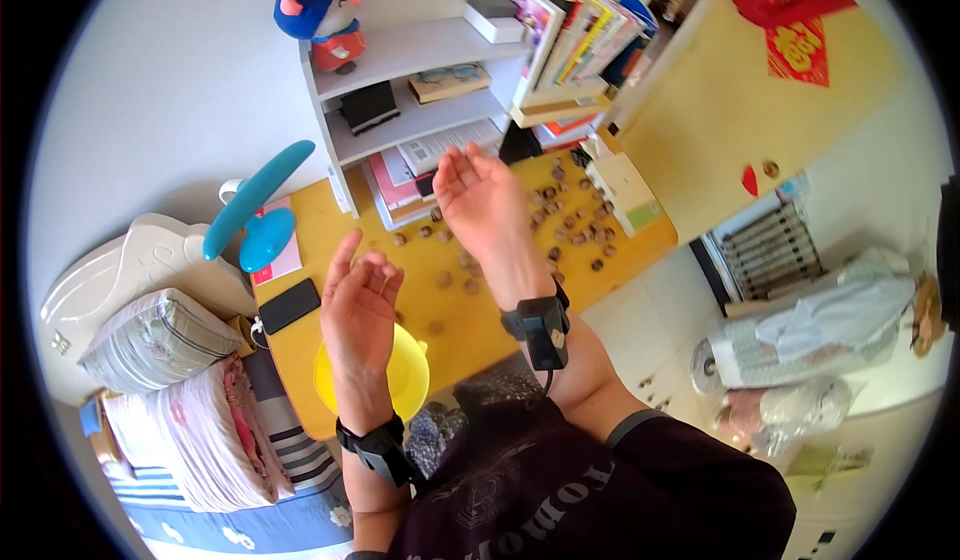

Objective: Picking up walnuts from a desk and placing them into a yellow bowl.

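Brown round nuts (554, 254) lie scattered over the yellow desk (470, 340), thickest to the right of the right hand (482, 208); being roundish, they show no long axis I can make out. Several between the hands look blurred, and the right hand and forearm may cover others. A yellow bowl (410, 372) sits at the desk's near edge, its round mouth facing up; the left hand (358, 322) and wrist cross it, so part of the rim and its contents are hard to tell. Both hands are raised, palms up, fingers loosely spread and slightly curled, the left pointing away from the body, the right away and a little leftward. Each wrist wears a black device (545, 332). Left of the left hand lies a dark phone (289, 306), its long axis rising rightward. Behind it stands a blue lamp (262, 200), its long head slanting up rightward. The shelf (410, 48) is partly hidden by books (580, 45).
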Tool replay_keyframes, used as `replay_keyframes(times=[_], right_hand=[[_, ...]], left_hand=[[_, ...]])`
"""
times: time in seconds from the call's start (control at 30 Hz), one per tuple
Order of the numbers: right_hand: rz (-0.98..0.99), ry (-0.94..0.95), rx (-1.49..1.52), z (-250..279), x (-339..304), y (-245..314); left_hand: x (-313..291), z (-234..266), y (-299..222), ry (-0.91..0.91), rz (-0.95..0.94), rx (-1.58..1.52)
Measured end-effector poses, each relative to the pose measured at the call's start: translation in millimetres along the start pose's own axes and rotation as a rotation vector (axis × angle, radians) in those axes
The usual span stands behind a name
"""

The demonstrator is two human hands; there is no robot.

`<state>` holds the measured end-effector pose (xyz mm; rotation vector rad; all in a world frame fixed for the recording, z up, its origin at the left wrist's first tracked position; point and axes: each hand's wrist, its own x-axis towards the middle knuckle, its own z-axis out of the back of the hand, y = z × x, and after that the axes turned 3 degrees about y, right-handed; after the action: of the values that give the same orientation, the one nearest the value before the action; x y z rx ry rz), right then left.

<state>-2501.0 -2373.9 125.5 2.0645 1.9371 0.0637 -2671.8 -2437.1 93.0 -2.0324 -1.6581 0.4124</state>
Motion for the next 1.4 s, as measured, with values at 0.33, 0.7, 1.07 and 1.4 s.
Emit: replay_keyframes(times=[0.33, 0.7, 1.07, 1.4], right_hand=[[-0.296, -0.066, 0.001, 79, 90, -12], [-0.367, 0.205, -0.087, 182, 93, 1], [-0.375, 0.344, -0.181, 271, 55, 1], [-0.225, 0.622, -1.019, 340, 20, -31]], left_hand=[[9, 57, 53, -0.34, -0.129, -0.044], [-42, 114, 127, -0.248, -0.305, 0.19], [-97, 127, 192, -0.297, -0.708, 0.368], [-103, 144, 252, -0.633, -0.584, 0.969]])
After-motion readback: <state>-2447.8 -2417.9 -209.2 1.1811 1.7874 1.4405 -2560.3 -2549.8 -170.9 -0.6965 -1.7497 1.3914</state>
